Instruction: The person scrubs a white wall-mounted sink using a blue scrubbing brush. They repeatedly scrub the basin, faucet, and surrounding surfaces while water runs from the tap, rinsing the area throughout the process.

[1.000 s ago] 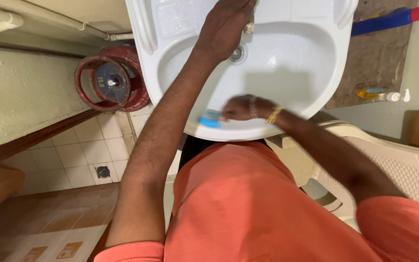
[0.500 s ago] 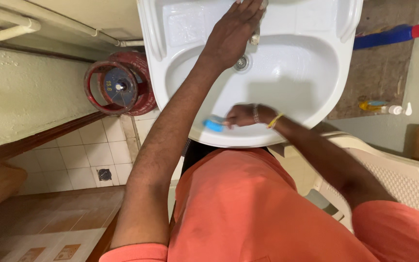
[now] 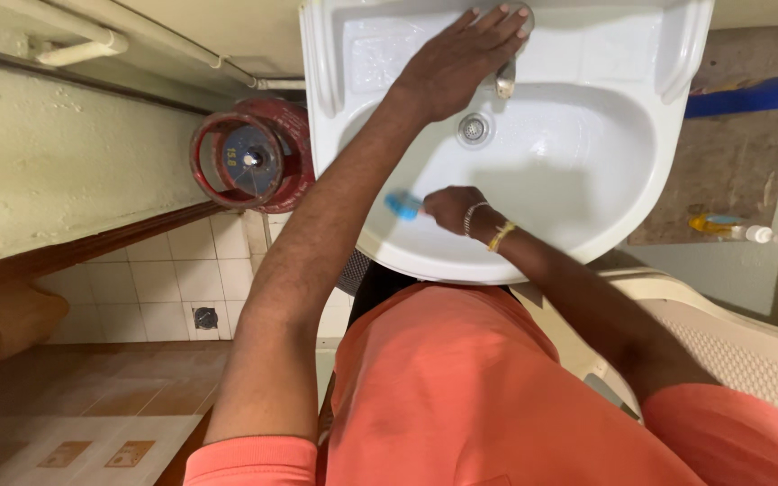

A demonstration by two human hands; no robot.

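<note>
A white wash basin [image 3: 614,171] fills the top of the head view. My left hand [image 3: 461,58] reaches across it and rests flat on the metal tap [image 3: 504,81], fingers spread over its top. My right hand [image 3: 452,207] is inside the bowl near the front left wall, closed on a blue brush [image 3: 402,206] whose head presses against the basin's inner surface. Bracelets circle that wrist. The drain [image 3: 474,128] lies just behind the right hand.
A red gas cylinder [image 3: 249,157] stands on the tiled floor left of the basin. A beige plastic chair [image 3: 731,342] is at the lower right. A blue bottle with a red cap [image 3: 749,96] and a small yellow bottle [image 3: 722,225] lie right of the basin.
The view shifted, so the basin sits further right and lower. My right hand slid the blue brush up the bowl's left wall. My left hand stayed on the tap.
</note>
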